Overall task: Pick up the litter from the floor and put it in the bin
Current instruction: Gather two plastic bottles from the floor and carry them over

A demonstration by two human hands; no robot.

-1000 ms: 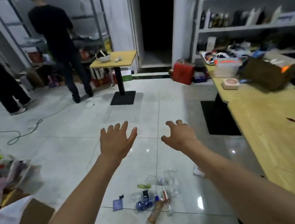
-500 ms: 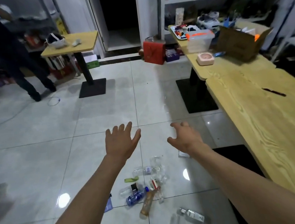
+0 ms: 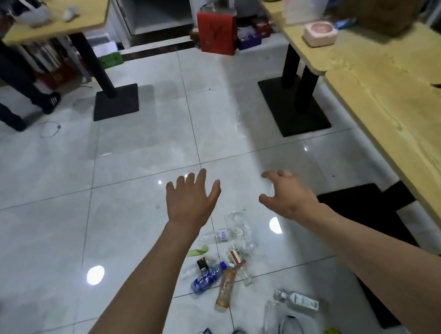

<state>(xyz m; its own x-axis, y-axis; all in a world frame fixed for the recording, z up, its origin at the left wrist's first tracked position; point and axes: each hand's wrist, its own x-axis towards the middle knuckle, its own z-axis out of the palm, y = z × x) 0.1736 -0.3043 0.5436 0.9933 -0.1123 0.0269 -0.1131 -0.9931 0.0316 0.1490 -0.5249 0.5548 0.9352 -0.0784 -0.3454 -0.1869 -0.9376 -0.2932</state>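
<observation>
Grey tile floor (image 3: 137,217) bare beyond litter (image 3: 220,271); wooden table (image 3: 416,131) edge right.

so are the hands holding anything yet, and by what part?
Nothing is held. The left hand is spread open and the right hand is loosely curled, both empty, above the bottles on the floor.

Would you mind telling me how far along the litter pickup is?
Nothing looks done: the blue bottle, brown bottle and clear bottles lie on the floor. Left hand and right hand hold nothing. No bin is visible.
</observation>
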